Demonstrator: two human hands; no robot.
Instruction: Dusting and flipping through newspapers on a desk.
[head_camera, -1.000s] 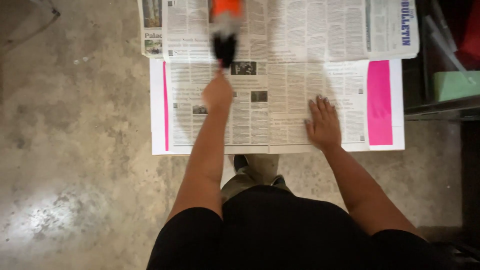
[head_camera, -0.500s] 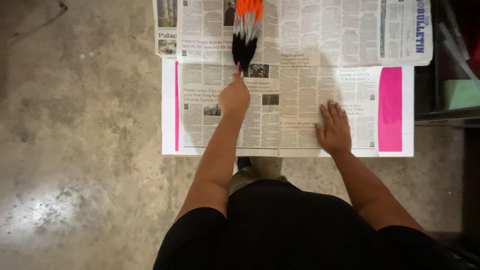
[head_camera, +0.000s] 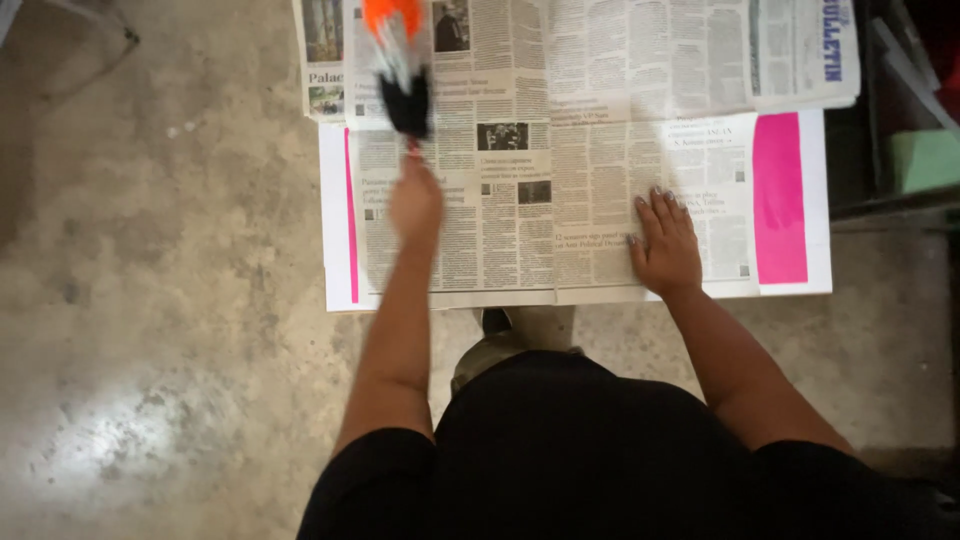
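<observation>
A duster is showing orange, white and black bands. The newspaper sheets are showing grey-white pages with black print, and the near one is carrying a bright pink bar at its right and a thin pink stripe at its left. The floor is looking mottled grey-brown.

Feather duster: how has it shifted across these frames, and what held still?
The left hand keeps its grip on the orange, white and black feather duster, whose head swung right, then back left over the newspapers. The right hand stays flat on the lower sheet.
</observation>
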